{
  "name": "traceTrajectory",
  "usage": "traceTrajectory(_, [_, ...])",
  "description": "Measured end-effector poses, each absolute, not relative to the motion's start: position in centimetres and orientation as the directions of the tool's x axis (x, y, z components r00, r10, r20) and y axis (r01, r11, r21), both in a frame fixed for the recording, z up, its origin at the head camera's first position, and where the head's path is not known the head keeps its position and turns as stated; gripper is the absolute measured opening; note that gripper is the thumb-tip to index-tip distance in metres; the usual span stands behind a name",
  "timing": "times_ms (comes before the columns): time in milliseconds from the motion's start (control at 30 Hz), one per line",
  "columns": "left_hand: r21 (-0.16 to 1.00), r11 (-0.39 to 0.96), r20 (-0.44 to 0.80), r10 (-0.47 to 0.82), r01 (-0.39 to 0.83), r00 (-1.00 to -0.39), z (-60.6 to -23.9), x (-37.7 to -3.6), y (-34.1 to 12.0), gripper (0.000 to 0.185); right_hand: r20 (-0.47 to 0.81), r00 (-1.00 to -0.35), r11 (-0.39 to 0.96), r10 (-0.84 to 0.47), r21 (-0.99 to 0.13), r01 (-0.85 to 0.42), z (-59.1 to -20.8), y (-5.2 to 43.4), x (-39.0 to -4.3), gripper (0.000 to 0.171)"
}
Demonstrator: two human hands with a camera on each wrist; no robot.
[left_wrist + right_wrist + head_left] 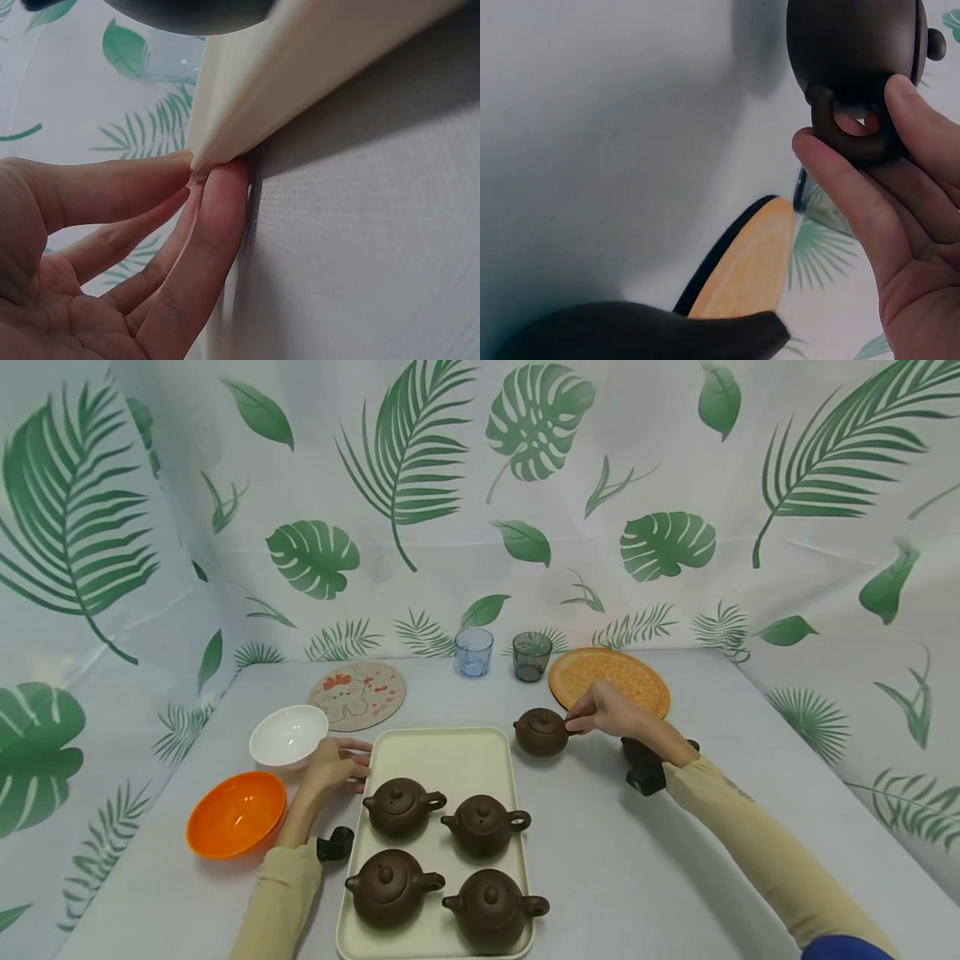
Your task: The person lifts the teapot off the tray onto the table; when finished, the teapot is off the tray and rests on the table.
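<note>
My right hand [603, 710] pinches the loop handle of a dark brown teapot [542, 732], just beyond the tray's far right corner. In the right wrist view, thumb and fingers close round the handle, and the teapot's shadow falls apart from its body. With thumb and fingertips my left hand [337, 767] pinches the left rim of a cream tray [442, 752]; the left wrist view shows the thumb on the rim and a finger beneath. Four-sided and long, the tray bears several matching teapots [483, 825] in its near half, handles to the right.
Another teapot [735, 334] sits under my right wrist, partly hidden. Left of the tray stand a white bowl [288, 737] and an orange bowl [237, 814]. Behind are a bunny-print round mat [357, 695], a blue glass [474, 652], a grey glass [532, 657] and an orange round mat [637, 681].
</note>
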State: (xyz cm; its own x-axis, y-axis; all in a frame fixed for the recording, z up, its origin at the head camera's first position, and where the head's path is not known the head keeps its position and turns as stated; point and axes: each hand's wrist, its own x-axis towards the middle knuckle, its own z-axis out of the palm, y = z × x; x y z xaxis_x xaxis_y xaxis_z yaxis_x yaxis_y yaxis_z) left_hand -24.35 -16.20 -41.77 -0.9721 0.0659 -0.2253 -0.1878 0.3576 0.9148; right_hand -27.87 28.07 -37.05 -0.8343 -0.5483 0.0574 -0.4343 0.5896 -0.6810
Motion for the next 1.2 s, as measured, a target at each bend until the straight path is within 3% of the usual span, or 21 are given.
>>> traceTrajectory(933, [0.901,0.383,-0.245,0.060,-0.204,-0.968,-41.6,-24.3,-16.1,0.043,-0.058,-0.855,0.640,-0.515,-0.689,-0.339,-37.9,28.4,-27.8,0.016])
traceTrajectory(1200, [0.889,0.397,-0.262,0.035,-0.227,-0.964,-41.5,-24.3,-16.0,0.043,0.017,-0.891,0.705,-0.454,-0.604,-0.371,-36.1,27.8,-27.2,0.023])
